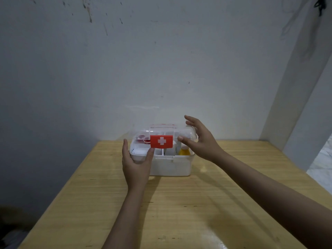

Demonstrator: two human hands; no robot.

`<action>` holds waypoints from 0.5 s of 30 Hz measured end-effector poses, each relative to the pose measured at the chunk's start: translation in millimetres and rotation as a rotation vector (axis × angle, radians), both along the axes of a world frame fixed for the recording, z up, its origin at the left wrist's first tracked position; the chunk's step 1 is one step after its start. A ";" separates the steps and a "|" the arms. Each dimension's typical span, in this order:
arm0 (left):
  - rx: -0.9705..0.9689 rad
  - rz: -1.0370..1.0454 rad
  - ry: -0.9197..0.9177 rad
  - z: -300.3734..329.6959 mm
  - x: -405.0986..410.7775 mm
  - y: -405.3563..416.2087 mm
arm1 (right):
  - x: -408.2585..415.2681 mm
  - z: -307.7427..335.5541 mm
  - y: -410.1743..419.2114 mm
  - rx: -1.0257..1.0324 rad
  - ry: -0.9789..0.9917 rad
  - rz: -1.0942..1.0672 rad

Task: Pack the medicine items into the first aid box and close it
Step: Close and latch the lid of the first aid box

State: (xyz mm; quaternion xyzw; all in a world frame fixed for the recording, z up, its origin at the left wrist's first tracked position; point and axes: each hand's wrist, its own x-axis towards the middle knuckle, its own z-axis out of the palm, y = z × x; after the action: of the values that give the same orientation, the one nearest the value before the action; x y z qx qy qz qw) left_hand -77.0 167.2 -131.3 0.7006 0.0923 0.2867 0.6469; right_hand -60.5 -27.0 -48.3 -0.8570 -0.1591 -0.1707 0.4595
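One wooden table (179, 203) fills the lower half of the view, set against a pale, stained wall (143, 60). Near the table's far edge, in the middle, stands the white first aid box (170, 166), its clear lid (181, 131) lowered over the top but not fully seated, so a gap shows along the front. The left hand (136, 168) is at the box's left front corner with straight, spread fingers, the thumb (150, 154) reaching up to the lower edge of the latch and the other fingers lying along the left rim. The right hand (201, 141) is at the lid's right end, fingers spread wide and relaxed, thumb at the lid's front and the other fingers arched over its top; whether they press on the plastic cannot be told. A red latch (161, 141) with a white cross hangs at the lid's front centre. Inside, through the gap, a yellow bottle (184, 151) stands in the right compartment, and small red-and-white items (142, 138) lie in the upper left tray.
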 end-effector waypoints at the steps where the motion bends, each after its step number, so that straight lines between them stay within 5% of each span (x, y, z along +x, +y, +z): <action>1: -0.006 -0.005 0.004 0.2 -0.2 -0.4 | 0.4 0.0 0.0 0.002 0.000 -0.001; 15: 0.023 -0.086 0.024 -3.6 -9.9 5.7 | -5.6 -12.7 -5.3 -0.107 -0.041 0.006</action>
State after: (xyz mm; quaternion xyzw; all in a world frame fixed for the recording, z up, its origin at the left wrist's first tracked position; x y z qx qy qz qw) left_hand -86.9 173.0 -134.9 0.7148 0.0666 0.2513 0.6492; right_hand -66.1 -32.3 -61.1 -0.8762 -0.1803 -0.1781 0.4100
